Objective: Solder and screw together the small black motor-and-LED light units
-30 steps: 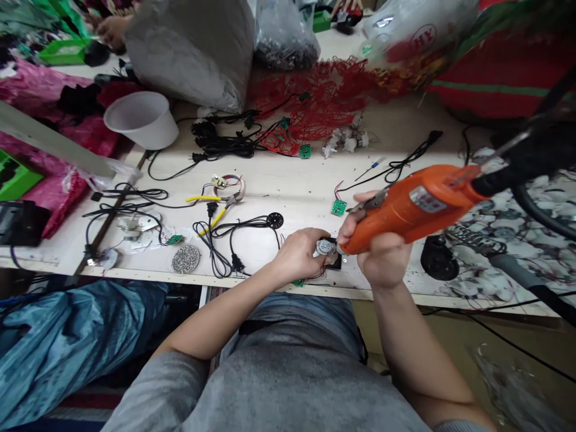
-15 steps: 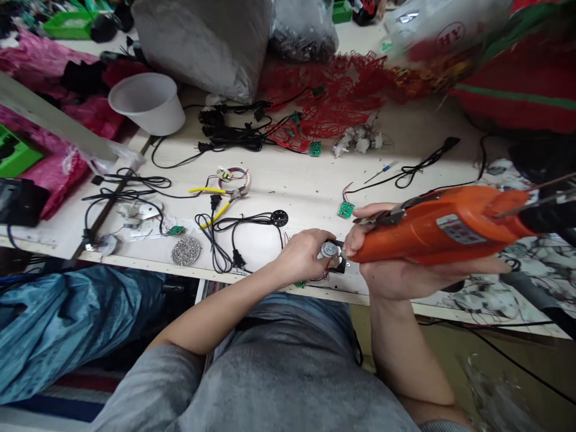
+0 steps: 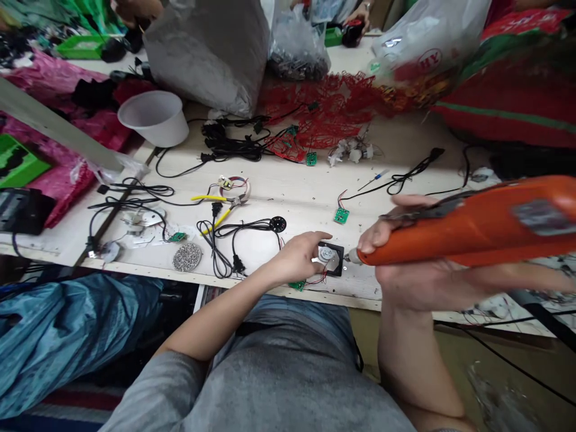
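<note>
My left hand (image 3: 294,257) is closed at the left edge of a black square plate (image 3: 338,246) on the bench, its thumb and forefinger curled round it. A round grey motor (image 3: 329,254) sits in the plate. Red wires run from there towards a green circuit board (image 3: 297,286) below my wrist, partly hidden. My right hand (image 3: 407,287) grips an orange electric screwdriver (image 3: 463,225), lying nearly level. Its tip points left and lies close by the plate's right edge; whether it touches cannot be made out. A small screw (image 3: 345,268) seems to lie beside the plate.
Yellow-handled pliers (image 3: 216,198), black power cords (image 3: 220,240) and a round metal-speckled disc (image 3: 186,257) lie leftward. Another circuit board (image 3: 341,216) is beyond the plate. A white tub (image 3: 155,120), a grey bag (image 3: 207,54) and red netting-like parts (image 3: 333,102) stand behind. Other people's hands (image 3: 360,15) show at the back.
The screwdriver and my right hand have drawn back to the right, uncovering more of the black plate and motor. My left hand stays at the plate. The whole view has shifted slightly.
</note>
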